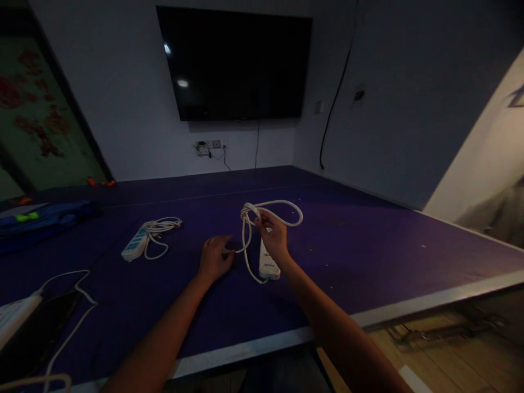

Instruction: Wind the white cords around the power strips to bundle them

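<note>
A white power strip (268, 265) lies on the dark blue table (368, 256) in front of me, and its white cord (282, 210) is gathered into loops above it. My right hand (273, 236) is closed on the coiled loops, lifted a little over the strip. My left hand (214, 256) rests on the table just left of it, fingers pinched on the cord's free end, where a dark plug seems to sit. A stretch of cord runs between both hands.
A second white power strip (134, 244) with a bundled cord lies further left. A third white strip (16, 314) with loose cord and a dark flat object sit at the near left edge. Blue items (45, 218) lie far left. A wall screen (237, 63) hangs ahead.
</note>
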Available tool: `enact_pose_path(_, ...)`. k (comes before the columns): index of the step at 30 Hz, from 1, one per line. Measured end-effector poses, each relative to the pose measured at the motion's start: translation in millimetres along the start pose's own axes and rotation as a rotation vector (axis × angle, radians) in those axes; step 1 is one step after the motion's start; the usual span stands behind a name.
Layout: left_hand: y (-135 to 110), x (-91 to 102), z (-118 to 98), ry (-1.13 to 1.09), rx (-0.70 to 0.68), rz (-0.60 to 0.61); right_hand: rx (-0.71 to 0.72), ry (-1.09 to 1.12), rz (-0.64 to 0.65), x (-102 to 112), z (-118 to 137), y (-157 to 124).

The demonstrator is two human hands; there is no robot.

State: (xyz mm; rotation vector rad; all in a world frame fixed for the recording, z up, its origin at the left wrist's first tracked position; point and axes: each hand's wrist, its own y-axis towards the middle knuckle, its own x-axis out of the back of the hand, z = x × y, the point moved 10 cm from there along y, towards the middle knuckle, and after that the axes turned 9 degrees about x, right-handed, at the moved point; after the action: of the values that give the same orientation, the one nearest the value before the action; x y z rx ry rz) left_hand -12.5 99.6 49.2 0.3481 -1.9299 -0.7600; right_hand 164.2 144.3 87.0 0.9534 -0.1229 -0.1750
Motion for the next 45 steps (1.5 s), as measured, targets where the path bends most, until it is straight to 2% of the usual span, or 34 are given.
enact_pose_path(3, -0.9, 7.9, -2.3, -0.059, -0.003, -0.086, 0.065, -0.115, 0.119, -17.8, 8.8, -8.2)
enact_pose_path(6, -1.3, 16.1, 1.1, -0.125, 0.038, -0.166, 0.184, -0.251, 0.289, -39.2, 23.6, -18.9)
enact_pose_path(9, -0.7, 20.3, 4.3, -0.211, 0.083, -0.168, 0.282, -0.354, 0.457, -57.0, 35.5, -30.8)
enact_pose_path(13, -1.4, 23.9, 5.3, -0.437, 0.145, -0.139, 0.349, -0.482, 0.581, -68.2, 41.2, -40.2)
enact_pose_path(18, -3.1, 10.9, 17.5, -0.85, 0.368, -0.09, 0.397, -0.552, 0.677, -77.4, 41.0, -44.2)
enact_pose_path(22, -3.6, 0.3, 30.0, -1.031, 0.552, -0.08, 0.495, -0.522, 0.75, -85.9, 47.2, -50.0)
enact_pose_path(26, -2.9, 0.1, 35.4, -1.129, 0.653, -0.057, 0.552, -0.546, 0.76, -87.9, 52.0, -52.4)
enact_pose_path(30, -2.4, 3.4, 31.7, -1.138, 0.658, -0.022, 0.577, -0.573, 0.734, -86.9, 56.4, -51.2)
enact_pose_path(34, -5.7, -3.5, 30.4, -1.202, 0.697, 0.009, 0.562, -0.559, 0.722, -86.1, 54.9, -49.9)
enact_pose_path(37, -7.9, -7.4, 32.4, -1.235, 0.729, 0.007, 0.472, -0.506, 0.629, -77.1, 47.5, -41.3)
enact_pose_path(41, -6.2, -3.4, 30.2, -1.169, 0.681, 0.021, 0.274, -0.477, 0.459, -57.1, 29.7, -27.0)
enact_pose_path(45, -4.4, -2.0, 25.5, -1.096, 0.625, 0.066, 0.172, -0.503, 0.499, -57.4, 18.5, -26.9)
